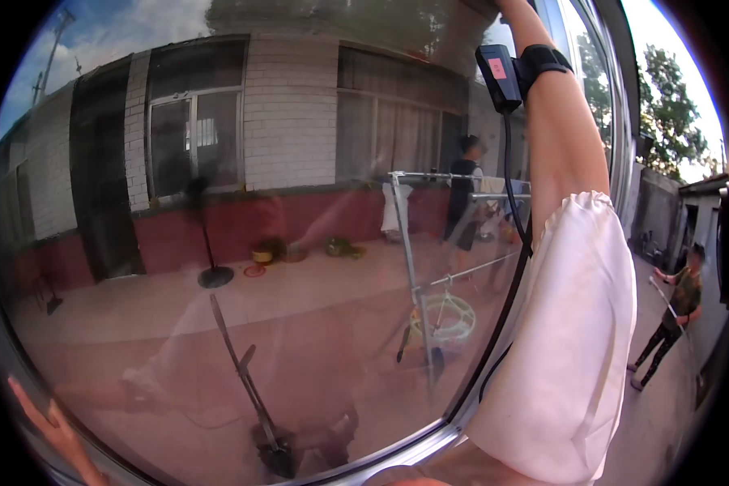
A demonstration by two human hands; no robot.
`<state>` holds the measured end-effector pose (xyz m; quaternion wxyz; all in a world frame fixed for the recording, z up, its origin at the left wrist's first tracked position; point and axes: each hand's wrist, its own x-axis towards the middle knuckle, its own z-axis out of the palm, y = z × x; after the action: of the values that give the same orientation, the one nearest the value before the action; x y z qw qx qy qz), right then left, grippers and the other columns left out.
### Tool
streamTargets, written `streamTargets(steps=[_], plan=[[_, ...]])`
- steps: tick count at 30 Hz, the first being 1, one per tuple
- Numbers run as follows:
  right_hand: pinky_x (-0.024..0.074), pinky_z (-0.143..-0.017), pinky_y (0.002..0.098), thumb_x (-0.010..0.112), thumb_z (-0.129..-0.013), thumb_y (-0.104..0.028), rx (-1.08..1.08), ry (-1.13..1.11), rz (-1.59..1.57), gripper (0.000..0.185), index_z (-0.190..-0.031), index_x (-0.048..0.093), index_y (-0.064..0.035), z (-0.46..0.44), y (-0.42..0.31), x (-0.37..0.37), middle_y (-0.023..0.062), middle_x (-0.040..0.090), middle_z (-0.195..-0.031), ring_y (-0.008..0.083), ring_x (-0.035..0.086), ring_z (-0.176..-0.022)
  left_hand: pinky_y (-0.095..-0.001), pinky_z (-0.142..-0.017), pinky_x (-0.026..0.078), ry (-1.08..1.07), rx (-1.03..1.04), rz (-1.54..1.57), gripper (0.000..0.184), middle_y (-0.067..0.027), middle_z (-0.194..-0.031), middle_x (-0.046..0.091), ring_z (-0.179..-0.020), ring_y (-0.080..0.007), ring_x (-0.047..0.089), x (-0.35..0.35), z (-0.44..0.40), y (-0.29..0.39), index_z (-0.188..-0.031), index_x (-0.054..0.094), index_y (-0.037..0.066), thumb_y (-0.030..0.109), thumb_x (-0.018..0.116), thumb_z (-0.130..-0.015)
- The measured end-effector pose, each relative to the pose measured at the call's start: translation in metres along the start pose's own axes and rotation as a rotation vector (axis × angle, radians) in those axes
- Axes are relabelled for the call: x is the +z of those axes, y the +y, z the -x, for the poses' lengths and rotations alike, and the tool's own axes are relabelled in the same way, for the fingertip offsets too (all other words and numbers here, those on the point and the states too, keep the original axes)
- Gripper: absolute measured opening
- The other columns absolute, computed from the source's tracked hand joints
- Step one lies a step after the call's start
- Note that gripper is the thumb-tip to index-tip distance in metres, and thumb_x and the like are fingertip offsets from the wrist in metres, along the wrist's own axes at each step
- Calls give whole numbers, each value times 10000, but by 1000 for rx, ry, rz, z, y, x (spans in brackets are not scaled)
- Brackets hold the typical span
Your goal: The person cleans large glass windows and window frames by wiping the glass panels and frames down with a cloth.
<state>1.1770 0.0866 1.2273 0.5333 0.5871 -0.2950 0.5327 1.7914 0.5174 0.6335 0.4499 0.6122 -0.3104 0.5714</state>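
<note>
A large glass pane [316, 316] fills most of the view, full of reflections. My left hand [53, 425] is at the lower left, fingers stretched out, beside the pane's dark edge; whether it touches the frame I cannot tell. Nothing shows in it. My right arm reaches up along the right side of the glass, with a white sleeve [563, 324] bunched near the elbow. A black device with a pink label [496, 70] is strapped near the wrist, its cable hanging down. The right hand itself lies beyond the top edge.
A metal window frame [429, 441] runs along the bottom of the pane. In the glass appear a brick building, a drying rack [409, 243] and a standing person. On the right, a person in dark trousers [668, 324] holds a long pole in the yard.
</note>
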Motion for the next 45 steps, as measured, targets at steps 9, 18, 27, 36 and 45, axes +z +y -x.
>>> streamTargets(steps=[9,18,27,36,45], plan=[[322,-1027,413,461,-867,-476,468,161,-366,615,-1309,443,-49,166,-27,-38,237,469,-1311,393,408,-1243,-352,-1115,219,-9,65,48,587,-102,-1518,236,-1398,-268,227,2,-2,7,-1455,264,96,14,422,-896],[310,-1038,446,480,-871,-422,895,51,-104,528,-1329,475,-160,185,-73,-63,132,442,-1358,323,373,-1274,-378,-1120,217,-23,99,101,639,-122,-1501,264,-1392,-289,240,-3,-2,7,-1447,255,53,-38,423,-837],[311,-1046,368,470,-886,-335,293,211,-356,479,-1317,473,-127,110,-40,-32,145,491,-1319,291,426,-1254,-364,-1133,209,-5,56,62,655,-66,-1509,264,-1397,-230,234,2,5,-10,-1454,278,135,-60,419,-844],[357,-949,611,381,-941,-436,460,-53,-644,549,-1428,316,-189,1,-9,-48,163,347,-1434,364,354,-1292,-414,-1098,245,-18,94,-205,644,-200,-1455,302,-1343,-336,292,-2,-10,15,-1425,270,5,293,459,-881],[343,-992,378,460,-917,-436,216,-1,-467,540,-1358,433,-125,49,85,4,131,458,-1347,250,434,-1234,-437,-1078,272,3,89,-281,837,-280,-1415,331,-1311,-405,328,9,-13,46,-1413,265,-51,566,463,-883]])
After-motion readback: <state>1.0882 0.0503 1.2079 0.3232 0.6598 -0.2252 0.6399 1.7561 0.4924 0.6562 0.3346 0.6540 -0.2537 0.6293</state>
